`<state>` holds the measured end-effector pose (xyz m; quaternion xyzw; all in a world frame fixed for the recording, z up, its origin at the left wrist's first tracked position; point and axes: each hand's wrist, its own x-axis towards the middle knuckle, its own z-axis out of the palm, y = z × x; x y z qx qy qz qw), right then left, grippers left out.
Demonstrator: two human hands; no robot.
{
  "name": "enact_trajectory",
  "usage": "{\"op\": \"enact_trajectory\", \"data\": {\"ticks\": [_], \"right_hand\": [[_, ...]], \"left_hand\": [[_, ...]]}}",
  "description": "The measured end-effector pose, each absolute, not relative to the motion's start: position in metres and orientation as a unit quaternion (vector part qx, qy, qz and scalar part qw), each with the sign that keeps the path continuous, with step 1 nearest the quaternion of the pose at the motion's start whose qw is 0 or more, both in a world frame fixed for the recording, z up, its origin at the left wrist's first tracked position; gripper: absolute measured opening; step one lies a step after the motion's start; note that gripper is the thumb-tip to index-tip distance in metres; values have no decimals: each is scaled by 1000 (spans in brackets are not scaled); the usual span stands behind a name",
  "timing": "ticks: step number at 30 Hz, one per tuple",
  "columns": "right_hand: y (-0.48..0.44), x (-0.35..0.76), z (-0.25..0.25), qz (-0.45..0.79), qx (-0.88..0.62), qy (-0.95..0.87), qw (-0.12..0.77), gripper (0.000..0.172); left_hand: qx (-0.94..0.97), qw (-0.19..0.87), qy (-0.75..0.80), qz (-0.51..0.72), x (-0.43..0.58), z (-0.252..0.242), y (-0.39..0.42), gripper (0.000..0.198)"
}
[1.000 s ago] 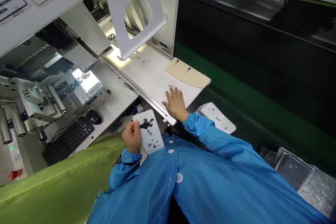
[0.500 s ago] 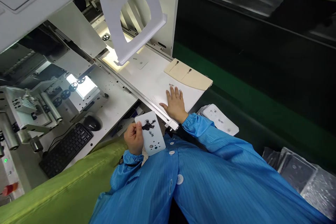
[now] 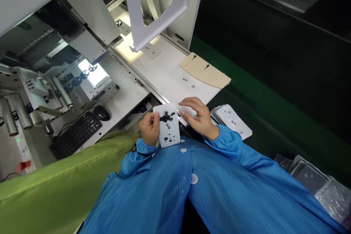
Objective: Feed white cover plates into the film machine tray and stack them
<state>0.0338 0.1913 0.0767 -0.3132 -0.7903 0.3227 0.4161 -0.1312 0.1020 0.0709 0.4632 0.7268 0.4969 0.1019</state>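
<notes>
A thin white rounded panel (image 3: 170, 137), with a black figure print and several dark round marks, stands near-upright in front of my blue smock. My left hand (image 3: 150, 128) pinches its left edge between thumb and curled fingers. At the panel's right side is my right hand (image 3: 201, 117), thumb and fingers apart; its fingertips are close to the panel's edge, and I cannot tell whether they touch it. Beyond lies a white work board (image 3: 170, 75), where similar white panels lie flat, their outlines faint. A stack of similar panels (image 3: 233, 120) sits to the right of my right hand.
A cream plate (image 3: 204, 69) lies along the board's right edge. Above the board hangs a white bracket (image 3: 159, 23) with a large cutout. A keyboard (image 3: 76, 135) and mouse (image 3: 101, 112) are at left beside machine rollers. Plastic-wrapped sheets (image 3: 309, 173) sit lower right.
My right hand has lifted off the board and come back beside the held panel. The left hand still holds that panel. The view has shifted slightly.
</notes>
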Motion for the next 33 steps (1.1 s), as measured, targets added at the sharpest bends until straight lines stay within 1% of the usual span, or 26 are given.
{"op": "enact_trajectory", "data": {"ticks": [2, 6, 11, 14, 17, 20, 24, 27, 30, 33], "right_hand": [[184, 39, 91, 294, -276, -805, 435, 23], [176, 44, 102, 226, -256, -835, 432, 19], [169, 53, 106, 179, -253, -840, 446, 8], [161, 59, 109, 167, -261, -844, 438, 11], [152, 63, 111, 150, -276, -852, 419, 17], [144, 66, 108, 92, -269, -862, 420, 19], [132, 70, 101, 17, -244, -855, 457, 15], [125, 76, 100, 36, -212, -849, 483, 15], [123, 86, 105, 113, -184, -838, 501, 18], [124, 93, 114, 180, -204, -799, 537, 17]], "left_hand": [[472, 105, 718, 501, -124, 77, 104, 35], [498, 105, 694, 509, -110, 85, 101, 32], [533, 78, 663, 520, -93, 89, 93, 30], [543, 80, 648, 528, -87, 93, 89, 30], [559, 122, 633, 521, -83, 101, 86, 30], [575, 156, 636, 490, -77, 110, 85, 35], [559, 120, 650, 500, -66, 116, 83, 41], [536, 86, 661, 518, -60, 116, 80, 40], [527, 58, 664, 527, -57, 116, 76, 39], [543, 32, 650, 531, -52, 117, 73, 38]]}}
